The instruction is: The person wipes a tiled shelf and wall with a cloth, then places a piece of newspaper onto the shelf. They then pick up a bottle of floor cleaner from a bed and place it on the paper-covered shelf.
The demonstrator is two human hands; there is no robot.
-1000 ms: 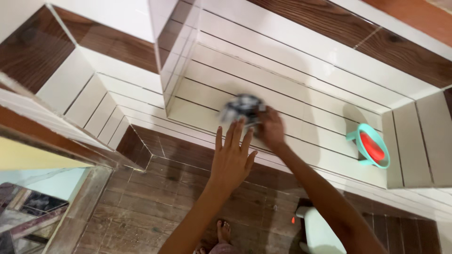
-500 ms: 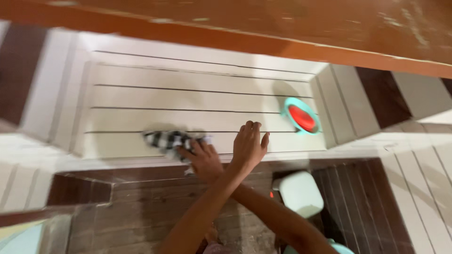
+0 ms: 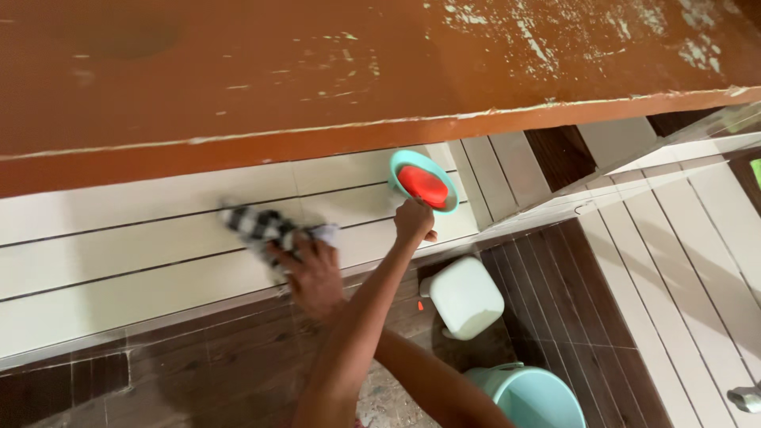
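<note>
Two hands cross here: our right hand point(image 3: 313, 269) clutches the checked cloth point(image 3: 265, 226) against the white tiled ledge point(image 3: 119, 254), left of the teal soap dish point(image 3: 426, 181), while our left hand point(image 3: 414, 220) rests curled on the ledge just below that dish, holding nothing. We judge that flat, even pressure along the grout lines suits the wiping best. Above the dish the orange painted edge point(image 3: 317, 139) overhangs closely; left of it the ledge runs open. Below the dish stand a white container point(image 3: 466, 297) and a teal bucket point(image 3: 533, 396).
</note>
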